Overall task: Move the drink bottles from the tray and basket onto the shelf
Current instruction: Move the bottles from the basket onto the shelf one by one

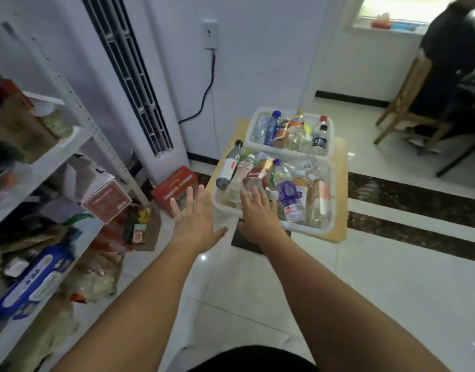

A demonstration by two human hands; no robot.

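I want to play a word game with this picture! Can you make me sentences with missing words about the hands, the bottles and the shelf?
1. The left hand and the right hand are both ___ and hold nothing.
2. The shelf stands on the person's ___ side.
3. In the far bin, the dark-labelled bottle has a ___ cap.

Missing words: open; left; red.
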